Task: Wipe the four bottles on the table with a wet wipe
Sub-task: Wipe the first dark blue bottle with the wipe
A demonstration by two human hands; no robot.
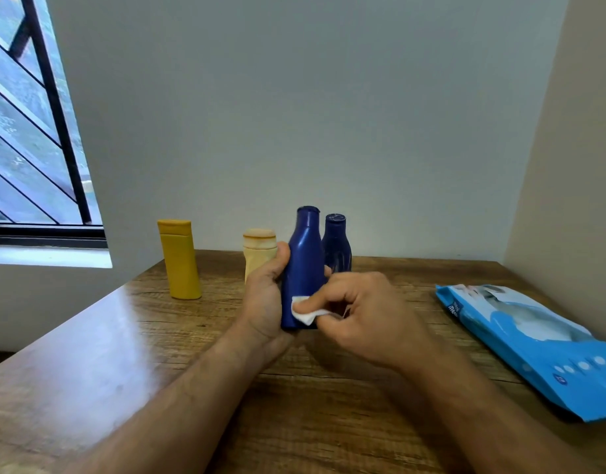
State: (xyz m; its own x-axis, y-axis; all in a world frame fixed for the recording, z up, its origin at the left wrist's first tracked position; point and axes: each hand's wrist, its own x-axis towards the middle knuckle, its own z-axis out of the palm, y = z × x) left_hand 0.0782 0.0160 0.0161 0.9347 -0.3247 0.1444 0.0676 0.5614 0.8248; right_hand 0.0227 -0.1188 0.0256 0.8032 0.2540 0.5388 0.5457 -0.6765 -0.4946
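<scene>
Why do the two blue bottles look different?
The held blue bottle is gripped by the left hand near the person, while the far blue bottle stands alone farther back on the wooden table. The right hand presses a white wet wipe on the held blue bottle; nothing touches the far blue bottle. The held one looks bigger, though it is closer. Both are dark blue, upright and the same shape.

Blue wipes pack, right side of table: white lettering near its far left corner, partly legible, looks like "me…", rest too blurred and foreshortened to read. Row of small white round icons plus one small emblem near pack's near edge, unreadable. No readable label on any bottle.
</scene>
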